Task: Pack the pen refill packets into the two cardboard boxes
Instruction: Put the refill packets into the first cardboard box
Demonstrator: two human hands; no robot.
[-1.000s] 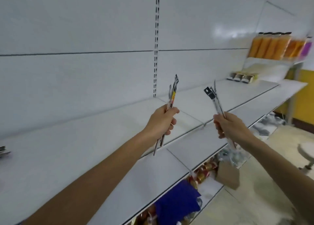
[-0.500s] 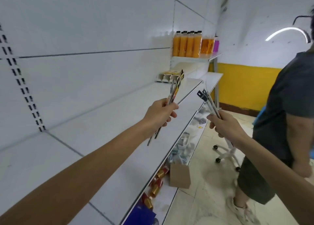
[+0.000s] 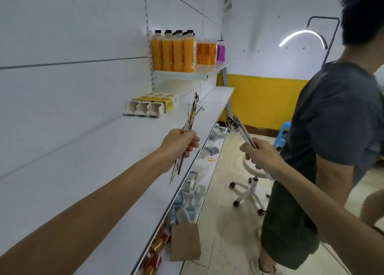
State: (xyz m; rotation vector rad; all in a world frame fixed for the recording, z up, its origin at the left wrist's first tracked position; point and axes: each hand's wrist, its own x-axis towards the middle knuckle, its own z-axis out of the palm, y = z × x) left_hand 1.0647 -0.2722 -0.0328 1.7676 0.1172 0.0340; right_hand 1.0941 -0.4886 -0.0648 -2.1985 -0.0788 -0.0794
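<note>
The left hand point(image 3: 178, 144) is curled round a small bundle of long, thin, plastic-sleeved pen refill packets point(image 3: 192, 118) with black and yellow header cards. It grips them a little below the middle, so the header ends fan out above the knuckles and the tails poke out under the palm. The right hand point(image 3: 260, 156) is closed on a second bundle of narrow packets with black headers point(image 3: 241, 127), held near its lower end. That bundle slants up towards the left hand, well apart from the first. Neither bundle is in a box yet.

These packets look very light and springy, and their slick sleeves will probably slide over one another and splay. A flat pinch across the middle of the stack, thumb on the broad face, should keep them squared. The refills inside are slender and could bend, so a hard squeeze seems unwise.

Below the left hand, under the long white shelf point(image 3: 104, 160), a plain brown cardboard box point(image 3: 185, 241) stands among wrapped goods. Its opening is out of sight, so I cannot tell what it holds. It may be one of the two boxes; no second box shows. Beyond the left hand a grey pulp carton with a yellow label point(image 3: 149, 106) lies on the shelf, its end cells hollow. Higher still stand orange juice bottles with black caps point(image 3: 172, 52). Just past the right hand stands another person in a grey T-shirt point(image 3: 332, 129).
</note>
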